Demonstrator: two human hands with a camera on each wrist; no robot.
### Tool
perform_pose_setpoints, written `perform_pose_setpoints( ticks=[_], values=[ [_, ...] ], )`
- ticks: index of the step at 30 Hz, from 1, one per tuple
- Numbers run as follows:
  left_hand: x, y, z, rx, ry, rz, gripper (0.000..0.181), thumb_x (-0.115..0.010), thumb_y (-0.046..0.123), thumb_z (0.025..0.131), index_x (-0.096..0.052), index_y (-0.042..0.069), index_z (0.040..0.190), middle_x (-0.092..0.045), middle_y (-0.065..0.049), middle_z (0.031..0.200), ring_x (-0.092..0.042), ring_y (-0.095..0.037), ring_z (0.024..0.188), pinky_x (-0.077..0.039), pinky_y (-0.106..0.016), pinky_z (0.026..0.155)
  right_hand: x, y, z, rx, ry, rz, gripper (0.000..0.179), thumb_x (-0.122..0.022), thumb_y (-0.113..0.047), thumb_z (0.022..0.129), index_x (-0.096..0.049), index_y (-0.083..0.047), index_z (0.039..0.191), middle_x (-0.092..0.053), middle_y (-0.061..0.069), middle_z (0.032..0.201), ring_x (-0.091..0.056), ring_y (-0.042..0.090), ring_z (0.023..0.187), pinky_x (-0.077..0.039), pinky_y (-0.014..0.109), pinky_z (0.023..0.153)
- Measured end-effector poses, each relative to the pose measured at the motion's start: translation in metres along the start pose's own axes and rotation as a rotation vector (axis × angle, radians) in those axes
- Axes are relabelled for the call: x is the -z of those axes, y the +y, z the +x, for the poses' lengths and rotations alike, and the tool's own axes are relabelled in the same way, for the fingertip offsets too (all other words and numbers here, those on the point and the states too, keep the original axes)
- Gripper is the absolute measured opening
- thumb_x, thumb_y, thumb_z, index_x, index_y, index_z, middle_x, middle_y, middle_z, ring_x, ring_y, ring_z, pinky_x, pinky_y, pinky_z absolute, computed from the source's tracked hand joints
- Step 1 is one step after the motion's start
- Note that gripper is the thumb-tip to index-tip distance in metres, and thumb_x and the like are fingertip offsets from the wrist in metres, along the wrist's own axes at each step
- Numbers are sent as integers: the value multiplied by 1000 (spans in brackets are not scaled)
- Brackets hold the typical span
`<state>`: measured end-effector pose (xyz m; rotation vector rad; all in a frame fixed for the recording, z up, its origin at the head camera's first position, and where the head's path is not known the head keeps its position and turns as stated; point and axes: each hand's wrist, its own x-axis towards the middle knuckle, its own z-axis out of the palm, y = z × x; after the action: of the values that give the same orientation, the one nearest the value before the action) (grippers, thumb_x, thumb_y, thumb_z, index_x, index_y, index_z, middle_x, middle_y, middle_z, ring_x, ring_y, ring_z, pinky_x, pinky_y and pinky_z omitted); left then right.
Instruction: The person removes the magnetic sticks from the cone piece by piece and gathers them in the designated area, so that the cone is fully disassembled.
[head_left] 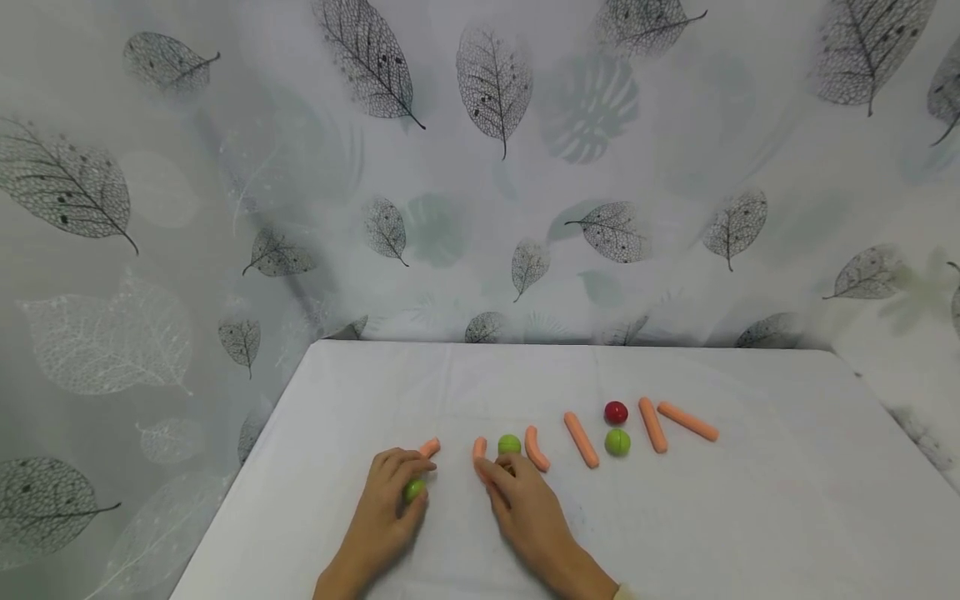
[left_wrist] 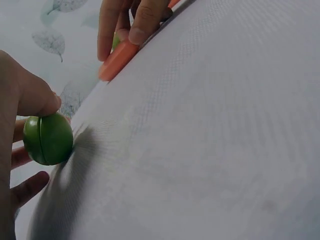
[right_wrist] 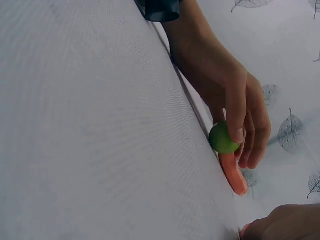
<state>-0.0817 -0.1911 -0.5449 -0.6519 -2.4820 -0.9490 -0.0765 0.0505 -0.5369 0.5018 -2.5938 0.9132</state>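
Note:
My left hand [head_left: 386, 504] holds a small green ball [head_left: 414, 490] between thumb and fingers, low over the table. A seam runs round this green ball [left_wrist: 48, 139] in the left wrist view. Just beyond the left fingertips lies a curved orange sausage-like stick [head_left: 430, 447], partly hidden by them. To the right, my right hand [head_left: 534, 510] pinches another orange sausage-like stick [head_left: 479, 448] by its near end. In the left wrist view, the right thumb and a finger lie on either side of that stick [left_wrist: 117, 62]. A second green ball [head_left: 509, 444] sits just beyond the right hand's knuckles.
On the white table [head_left: 750, 500], right of the hands, lie a curved orange stick [head_left: 536, 450], a straight one [head_left: 581, 439], a red ball [head_left: 616, 412], a third green ball [head_left: 618, 442] and two more sticks [head_left: 687, 421]. A leaf-patterned curtain [head_left: 465, 192] hangs behind.

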Motion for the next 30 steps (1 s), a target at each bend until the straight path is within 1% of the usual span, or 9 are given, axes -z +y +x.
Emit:
perform_pose_setpoints(
  ticks=[3,6,9,12,17,21,25,27,30],
  values=[
    [2,0,-1,26,8,78,44,-78,6,81,-70,15,123,-63,1,126,-52,-20,122,-42,-31,105,1,0,0,-5,-19,-5,40,-80,-9,89,-75,-18,128,-66,-1,106,-58,7,84,-52,24,70],
    [6,-2,-3,83,-1,169,47,-80,17,82,-67,14,128,-62,-4,123,-55,-23,116,-48,-43,94,2,1,0,-9,-40,-1,41,-79,-8,90,-74,-17,129,-66,0,108,-59,7,85,-52,25,71],
    [11,-6,-5,143,-18,235,51,-80,26,85,-64,13,132,-63,-3,115,-56,-22,108,-46,-43,85,2,1,-1,-14,-57,8,40,-78,-9,91,-74,-18,130,-65,0,109,-58,7,86,-53,25,72],
    [16,-8,-5,161,-14,246,51,-81,25,84,-64,12,131,-65,3,107,-56,-19,105,-43,-40,81,3,1,-3,-19,-64,18,38,-77,-9,92,-73,-20,129,-64,0,109,-58,7,87,-52,24,71],
    [20,-8,-3,142,16,226,46,-83,16,78,-68,14,122,-66,8,100,-56,-14,102,-44,-40,82,3,2,-1,0,-50,15,36,-77,-8,92,-74,-19,127,-66,-1,110,-60,8,90,-55,27,75],
    [19,-10,-3,147,36,206,40,-84,13,78,-69,15,115,-70,7,101,-56,-12,101,-45,-42,85,1,4,-1,60,-52,-16,37,-77,-10,92,-73,-20,128,-69,-5,116,-61,10,97,-57,30,82],
    [19,-10,-4,147,69,195,36,-84,11,78,-70,16,110,-71,8,102,-57,-12,98,-46,-41,84,0,5,-1,130,-46,-32,42,-78,-10,91,-72,-21,131,-71,-7,120,-60,12,98,-56,31,84],
    [19,-11,-3,143,85,188,33,-84,11,79,-71,16,109,-72,8,102,-58,-12,96,-46,-40,84,0,5,0,153,-40,-36,45,-79,-10,90,-72,-21,132,-71,-6,122,-61,13,99,-56,33,85],
    [20,-12,-2,155,100,166,27,-83,13,84,-71,14,108,-73,7,102,-60,-14,95,-48,-39,84,-1,5,1,179,-64,-35,46,-77,-14,92,-70,-22,136,-71,-6,127,-61,14,102,-54,34,88]
  ],
)
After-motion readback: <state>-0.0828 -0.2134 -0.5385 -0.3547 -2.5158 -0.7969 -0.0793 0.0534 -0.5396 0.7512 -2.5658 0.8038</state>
